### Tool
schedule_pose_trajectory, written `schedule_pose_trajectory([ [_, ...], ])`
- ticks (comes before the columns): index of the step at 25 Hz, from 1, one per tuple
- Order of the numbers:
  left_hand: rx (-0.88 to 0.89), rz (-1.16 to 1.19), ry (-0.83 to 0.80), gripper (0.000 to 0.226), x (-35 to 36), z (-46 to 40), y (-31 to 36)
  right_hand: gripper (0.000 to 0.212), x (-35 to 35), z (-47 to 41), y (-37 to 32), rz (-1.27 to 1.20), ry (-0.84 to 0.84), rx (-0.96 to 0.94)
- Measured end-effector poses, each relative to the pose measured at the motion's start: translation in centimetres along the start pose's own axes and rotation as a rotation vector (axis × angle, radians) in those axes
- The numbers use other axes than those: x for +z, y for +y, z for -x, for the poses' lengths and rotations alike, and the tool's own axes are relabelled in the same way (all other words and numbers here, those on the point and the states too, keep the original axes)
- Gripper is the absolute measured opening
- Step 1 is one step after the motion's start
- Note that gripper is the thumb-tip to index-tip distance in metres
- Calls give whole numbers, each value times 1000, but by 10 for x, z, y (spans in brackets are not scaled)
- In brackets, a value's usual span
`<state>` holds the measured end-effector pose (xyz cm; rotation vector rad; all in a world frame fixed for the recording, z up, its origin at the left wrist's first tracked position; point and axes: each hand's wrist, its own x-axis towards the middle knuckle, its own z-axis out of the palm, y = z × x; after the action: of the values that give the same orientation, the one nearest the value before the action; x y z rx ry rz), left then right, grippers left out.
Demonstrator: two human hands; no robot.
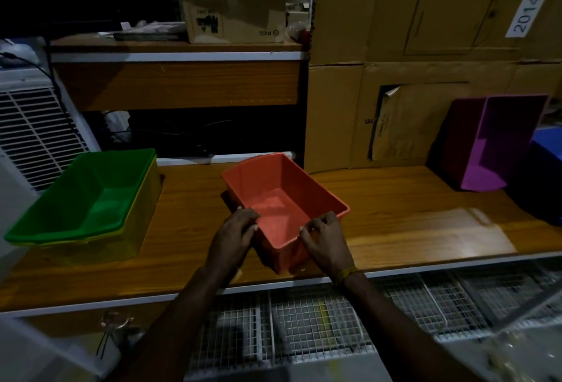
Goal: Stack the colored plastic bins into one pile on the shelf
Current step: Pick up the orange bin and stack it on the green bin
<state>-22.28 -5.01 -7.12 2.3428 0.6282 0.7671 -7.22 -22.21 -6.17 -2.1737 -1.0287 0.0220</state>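
Gripping the near end of the red bin (pixel 284 199), the left hand (pixel 235 237) and right hand (pixel 324 240) each close over a corner of its rim, fingers curled inside and thumbs outside. It sits mid-shelf (pixel 395 208), turned at an angle, apart from the green bin (pixel 88 196) nested in a yellow bin (pixel 133 229) to the left. To stack it well, the person would likely lift it level, square it to the green bin's long side, then lower it straight so the walls slide in — not wedge. A purple bin (pixel 498 144) on its side and a blue bin (pixel 544 169) wait at right.
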Motion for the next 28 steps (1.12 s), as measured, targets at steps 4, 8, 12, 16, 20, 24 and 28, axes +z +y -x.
schedule_pose_trajectory([
  [4, 72, -84, -23, 18, -3, -17, 4, 44, -9, 4, 5, 10, 6, -17],
  [8, 141, -183, -33, 14, 9, -20, 13, 54, -8, 7, -8, 212, -166, -139],
  [12, 129, -235, -27, 13, 23, -18, 21, 26, -11, 5, 0, 297, -64, -213],
  [16, 10, -276, 40, 13, 15, -16, 5, 28, -17, 6, 16, 326, 28, -70],
  [20, -50, -330, 70, 11, 9, -11, 10, 21, -14, 13, 9, 178, 70, 53],
  [24, -84, -167, 43, 9, 27, 3, 40, 15, 8, 14, 1, -67, 88, 136],
  [28, -47, 98, 100, 13, 33, 12, 58, 29, 19, 10, 11, -351, 145, 277],
])
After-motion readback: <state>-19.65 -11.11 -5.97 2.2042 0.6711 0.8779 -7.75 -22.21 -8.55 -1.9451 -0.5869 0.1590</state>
